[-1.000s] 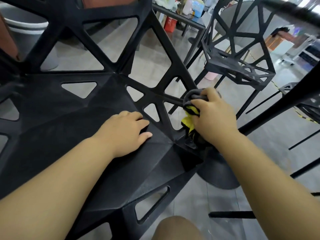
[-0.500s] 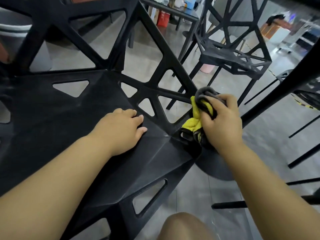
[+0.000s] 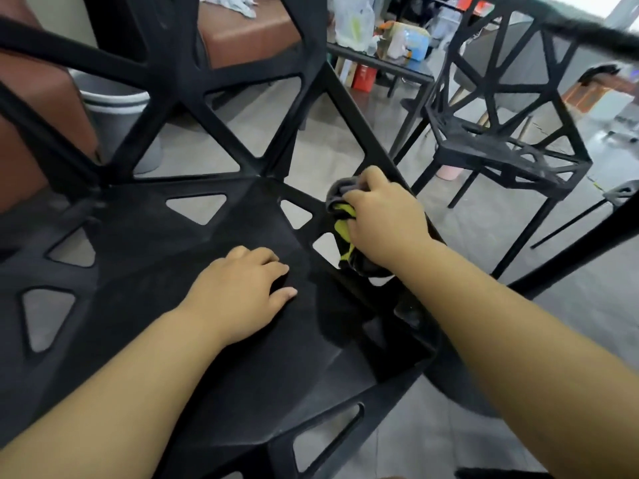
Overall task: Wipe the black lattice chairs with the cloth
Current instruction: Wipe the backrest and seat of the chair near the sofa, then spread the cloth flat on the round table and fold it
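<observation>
The cloth point(image 3: 340, 198) is gripped in the right hand point(image 3: 383, 219), middle right of the frame, and is pressed on the side of the near chair point(image 3: 166, 81). It has been slid further up that side than before. The left hand point(image 3: 238, 292) is laid loose on the seat point(image 3: 155, 271), nothing held. More wiping is likely left, and the far chair point(image 3: 501, 140) too.

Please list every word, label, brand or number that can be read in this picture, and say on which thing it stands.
No text can be read.
Red box by the table: any print is too blurred.
Blue and white pack on the table: markings too small and blurred.
Near chair and cloth: no writing visible.
</observation>
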